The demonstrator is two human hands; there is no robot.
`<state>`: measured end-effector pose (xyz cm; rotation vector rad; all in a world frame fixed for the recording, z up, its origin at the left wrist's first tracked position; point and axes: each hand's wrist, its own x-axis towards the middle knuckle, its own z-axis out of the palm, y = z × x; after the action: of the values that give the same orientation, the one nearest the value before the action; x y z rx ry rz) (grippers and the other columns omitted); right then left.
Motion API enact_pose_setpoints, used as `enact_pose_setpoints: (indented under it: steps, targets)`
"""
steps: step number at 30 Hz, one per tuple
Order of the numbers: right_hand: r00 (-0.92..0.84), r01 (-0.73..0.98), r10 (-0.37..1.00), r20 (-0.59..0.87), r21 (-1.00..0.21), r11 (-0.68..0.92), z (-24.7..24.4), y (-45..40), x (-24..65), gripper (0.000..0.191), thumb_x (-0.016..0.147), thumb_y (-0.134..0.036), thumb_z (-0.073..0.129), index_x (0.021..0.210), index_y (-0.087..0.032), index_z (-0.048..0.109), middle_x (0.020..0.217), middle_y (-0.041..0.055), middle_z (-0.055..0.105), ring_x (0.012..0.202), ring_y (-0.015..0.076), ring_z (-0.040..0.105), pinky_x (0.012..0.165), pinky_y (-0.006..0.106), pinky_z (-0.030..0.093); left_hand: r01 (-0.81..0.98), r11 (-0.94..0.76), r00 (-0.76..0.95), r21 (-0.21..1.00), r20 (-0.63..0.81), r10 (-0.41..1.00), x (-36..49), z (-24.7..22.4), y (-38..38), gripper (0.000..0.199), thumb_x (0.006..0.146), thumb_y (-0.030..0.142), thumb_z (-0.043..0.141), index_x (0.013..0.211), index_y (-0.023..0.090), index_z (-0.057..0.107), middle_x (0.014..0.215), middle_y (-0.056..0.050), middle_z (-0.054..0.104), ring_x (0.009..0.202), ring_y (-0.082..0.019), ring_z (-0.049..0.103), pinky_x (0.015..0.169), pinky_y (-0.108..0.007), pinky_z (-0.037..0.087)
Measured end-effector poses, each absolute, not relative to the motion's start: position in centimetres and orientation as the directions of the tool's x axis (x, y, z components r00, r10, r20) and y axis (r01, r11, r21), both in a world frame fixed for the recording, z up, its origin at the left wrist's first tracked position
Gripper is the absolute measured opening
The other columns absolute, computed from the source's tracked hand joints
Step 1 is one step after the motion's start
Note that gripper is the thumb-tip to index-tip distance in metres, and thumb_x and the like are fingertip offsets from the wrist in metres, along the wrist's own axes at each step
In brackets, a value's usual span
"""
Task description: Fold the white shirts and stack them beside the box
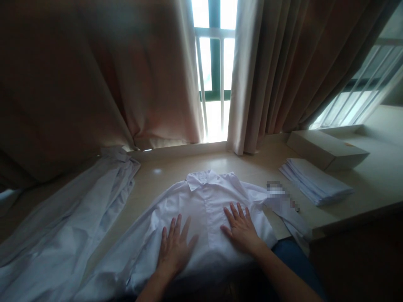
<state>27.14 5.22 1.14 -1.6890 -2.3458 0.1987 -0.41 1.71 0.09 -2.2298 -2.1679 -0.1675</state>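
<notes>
A white long-sleeved shirt (201,214) lies spread front side up, its collar pointing toward the window and its button placket running down the middle. My left hand (176,247) is over the shirt's left half, fingers spread and slightly blurred. On the other half, my right hand (241,228) rests with its fingers apart and palm down. Neither hand grips the cloth. One sleeve trails off to the lower left; the other extends right and hangs over the front edge. The shirt's lower hem is out of clear view in shadow.
More white shirts (82,209) lie in a long pile at the left. On the right sit a stack of folded white shirts (316,180) and a pale box (329,149). Curtains (157,75) hang behind the pale tabletop (151,176), partly covering a barred window (214,67).
</notes>
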Motion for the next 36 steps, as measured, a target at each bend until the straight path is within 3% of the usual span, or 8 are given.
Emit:
enact_pose_setpoints:
  steps: [6, 12, 19, 22, 25, 29, 33, 36]
  targets:
    - [-0.31, 0.908, 0.927, 0.211, -0.223, 0.355, 2.0, 2.9, 26.9, 0.072, 0.086, -0.07, 0.035, 0.141, -0.023, 0.043, 0.147, 0.0147, 0.037, 0.137, 0.038, 0.025, 0.11, 0.06, 0.009, 0.998, -0.06, 0.056, 0.023, 0.125, 0.991, -0.1, 0.5, -0.8, 0.069, 0.087, 0.06, 0.037, 0.148, 0.031, 0.024, 0.158, -0.004, 0.013, 0.146, -0.028, 0.005, 0.115, -0.055, 0.004]
    - [-0.217, 0.92, 0.929, 0.3, -0.255, 0.298, 4.3, 4.3, 26.9, 0.04, 0.095, -0.05, 0.038, 0.091, -0.022, 0.066, 0.097, 0.0107, 0.064, 0.105, 0.0279, 0.053, 0.108, 0.051, 0.025, 0.998, -0.07, 0.068, 0.009, 0.125, 0.99, 0.7, 0.7, -2.5, 0.067, 0.087, 0.057, 0.039, 0.147, 0.029, 0.03, 0.158, -0.005, 0.016, 0.146, -0.028, 0.005, 0.115, -0.054, 0.004]
    - [-0.233, 0.906, 0.913, 0.334, -0.266, 0.328, 2.5, 7.0, 27.9, 0.046, 0.094, -0.038, 0.043, 0.136, -0.018, 0.046, 0.141, 0.012, 0.045, 0.132, 0.0267, 0.037, 0.11, 0.043, 0.026, 0.998, -0.024, 0.023, 0.051, 0.028, 0.999, 0.0, 0.8, -3.4, 0.067, 0.085, 0.06, 0.039, 0.145, 0.029, 0.034, 0.157, -0.007, 0.019, 0.144, -0.032, 0.012, 0.111, -0.061, 0.014]
    - [-0.188, 0.942, 0.947, 0.26, -0.225, 0.249, 1.6, 7.2, 28.2, 0.057, 0.091, -0.048, 0.047, 0.137, -0.014, 0.046, 0.144, 0.0175, 0.041, 0.134, 0.0337, 0.033, 0.11, 0.05, 0.023, 0.996, 0.061, -0.059, 0.066, -0.021, 0.998, 0.2, 2.7, -0.8, 0.065, 0.084, 0.06, 0.039, 0.133, 0.018, 0.049, 0.145, -0.017, 0.041, 0.136, -0.037, 0.032, 0.103, -0.062, 0.028]
    - [-0.138, 0.962, 0.959, 0.247, -0.196, 0.189, 2.0, 7.0, 28.0, 0.057, 0.09, -0.054, 0.045, 0.128, -0.012, 0.055, 0.134, 0.0219, 0.05, 0.126, 0.0379, 0.041, 0.105, 0.054, 0.027, 0.997, 0.015, -0.022, 0.076, 0.093, 0.995, 0.7, 4.0, 3.2, 0.059, 0.089, 0.054, 0.034, 0.121, 0.01, 0.056, 0.125, -0.021, 0.056, 0.125, -0.032, 0.046, 0.104, -0.048, 0.034]
    - [-0.183, 0.944, 0.939, 0.29, -0.214, 0.25, 3.7, 8.1, 26.5, 0.043, 0.097, -0.04, 0.033, 0.117, -0.014, 0.061, 0.116, 0.0181, 0.062, 0.113, 0.0309, 0.053, 0.1, 0.046, 0.037, 0.994, -0.045, 0.026, 0.097, 0.189, 0.982, 0.5, 2.6, 7.8, 0.059, 0.09, 0.044, 0.037, 0.134, 0.007, 0.045, 0.144, -0.019, 0.041, 0.137, -0.027, 0.033, 0.112, -0.038, 0.027]
    - [-0.313, 0.898, 0.882, 0.352, -0.194, 0.396, 4.2, 12.0, 24.8, 0.046, 0.096, -0.021, 0.028, 0.138, -0.013, 0.044, 0.142, 0.0142, 0.044, 0.133, 0.024, 0.036, 0.11, 0.04, 0.027, 0.993, 0.026, -0.047, 0.111, 0.188, 0.981, -0.2, 0.2, 9.4, 0.061, 0.09, 0.047, 0.034, 0.139, 0.011, 0.041, 0.15, -0.015, 0.034, 0.141, -0.027, 0.024, 0.116, -0.043, 0.016]
    - [-0.323, 0.904, 0.915, 0.244, -0.207, 0.374, 3.2, 15.0, 24.9, 0.05, 0.097, -0.032, 0.032, 0.144, -0.016, 0.036, 0.15, 0.0107, 0.035, 0.139, 0.0233, 0.026, 0.113, 0.042, 0.021, 0.994, 0.035, -0.054, 0.103, 0.188, 0.981, -0.9, -0.2, 9.3, 0.063, 0.09, 0.05, 0.032, 0.141, 0.014, 0.039, 0.153, -0.013, 0.028, 0.143, -0.027, 0.018, 0.116, -0.046, 0.009]
